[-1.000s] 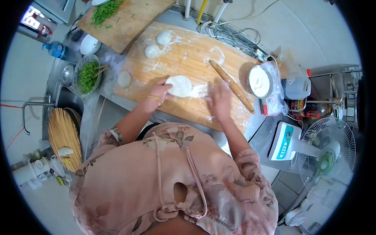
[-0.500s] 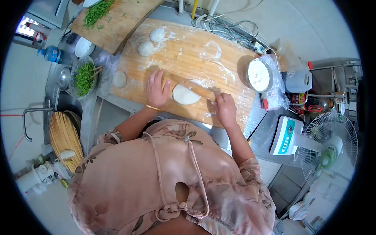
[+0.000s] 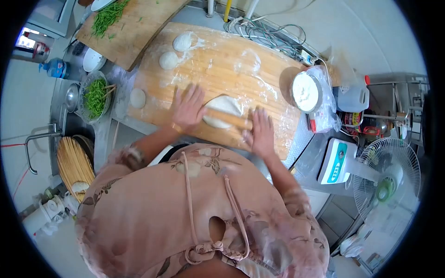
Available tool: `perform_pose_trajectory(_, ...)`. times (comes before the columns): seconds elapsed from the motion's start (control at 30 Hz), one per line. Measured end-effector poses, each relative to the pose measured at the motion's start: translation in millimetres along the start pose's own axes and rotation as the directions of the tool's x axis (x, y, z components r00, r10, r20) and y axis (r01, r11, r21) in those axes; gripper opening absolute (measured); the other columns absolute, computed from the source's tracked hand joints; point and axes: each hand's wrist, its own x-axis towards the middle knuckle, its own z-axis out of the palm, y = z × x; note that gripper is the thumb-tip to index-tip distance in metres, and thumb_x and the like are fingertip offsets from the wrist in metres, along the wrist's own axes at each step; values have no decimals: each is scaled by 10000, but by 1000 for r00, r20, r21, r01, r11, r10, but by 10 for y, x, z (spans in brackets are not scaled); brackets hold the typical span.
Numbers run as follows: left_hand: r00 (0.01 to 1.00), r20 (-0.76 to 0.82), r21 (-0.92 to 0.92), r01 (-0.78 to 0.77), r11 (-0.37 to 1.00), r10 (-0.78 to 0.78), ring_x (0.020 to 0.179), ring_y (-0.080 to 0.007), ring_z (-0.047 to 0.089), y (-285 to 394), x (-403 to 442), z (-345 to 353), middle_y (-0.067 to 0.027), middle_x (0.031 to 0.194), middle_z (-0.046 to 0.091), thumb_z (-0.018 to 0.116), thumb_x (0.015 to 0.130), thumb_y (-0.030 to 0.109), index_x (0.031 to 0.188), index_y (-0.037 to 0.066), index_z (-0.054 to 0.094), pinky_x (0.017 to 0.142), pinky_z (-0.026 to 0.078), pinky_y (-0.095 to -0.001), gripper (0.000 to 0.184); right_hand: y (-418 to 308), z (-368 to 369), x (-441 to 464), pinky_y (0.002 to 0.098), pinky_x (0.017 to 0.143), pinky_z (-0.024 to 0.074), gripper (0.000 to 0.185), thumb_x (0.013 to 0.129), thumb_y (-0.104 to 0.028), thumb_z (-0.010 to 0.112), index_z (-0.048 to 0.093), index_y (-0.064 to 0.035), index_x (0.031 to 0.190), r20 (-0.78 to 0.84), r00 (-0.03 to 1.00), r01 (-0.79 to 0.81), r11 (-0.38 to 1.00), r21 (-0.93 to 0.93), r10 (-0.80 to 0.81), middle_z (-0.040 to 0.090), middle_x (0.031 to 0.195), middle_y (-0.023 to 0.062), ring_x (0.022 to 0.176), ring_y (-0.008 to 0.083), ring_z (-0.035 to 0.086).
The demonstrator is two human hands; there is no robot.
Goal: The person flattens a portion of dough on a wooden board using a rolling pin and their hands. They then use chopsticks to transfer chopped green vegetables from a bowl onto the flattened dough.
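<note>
A flattened round of dough [image 3: 225, 104] lies on the floured wooden board [image 3: 213, 78], with a rolling pin [image 3: 230, 119] lying across it. My left hand [image 3: 187, 110] rests its palm at the pin's left end, fingers stretched out and blurred by motion. At the pin's right end is my right hand [image 3: 261, 133], fingers extended forward, not wrapped round the wood. The palms hide both ends of the pin. Two dough balls, a nearer one [image 3: 168, 60] and a farther one [image 3: 182, 42], sit at the back left; another dough piece [image 3: 137, 98] is near the left edge.
A bowl of flour [image 3: 306, 92] stands at the board's right, beside a kitchen scale [image 3: 337, 160] and a fan [image 3: 387, 178]. On the left are a glass bowl of chopped greens [image 3: 96, 98], a cutting board [image 3: 132, 34] with greens and a faucet [image 3: 41, 135]. Cables [image 3: 266, 34] lie behind.
The rolling pin has swung from a slant to nearer level and come toward my body on the left. My right hand has gone from curled to stretched fingers; my left hand has shifted slightly right.
</note>
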Motion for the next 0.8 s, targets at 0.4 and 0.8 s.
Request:
perform_pose_trajectory(0.4, 995, -95, -28, 34, 999, -36, 1449, -272, 191, -15, 988, 153, -137, 1541, 277, 427, 953, 342, 1427, 23, 370, 1117, 84, -632, 574, 310, -41, 511, 558, 1143, 140, 847, 865, -548, 536, 271, -22, 1473, -204, 977, -90, 983, -162, 56, 247, 1530, 226, 1426, 387, 205)
perform_pose_trajectory(0.8, 972, -197, 56, 140, 989, -126, 1452, -273, 174, -178, 834, 136, -121, 1546, 272, 410, 965, 405, 1442, 42, 352, 1122, 72, -627, 603, 181, -203, 776, 536, 1132, 190, 777, 859, -475, 594, 315, -66, 1458, -138, 989, 28, 988, -154, -50, 301, 1502, 213, 1386, 384, 278)
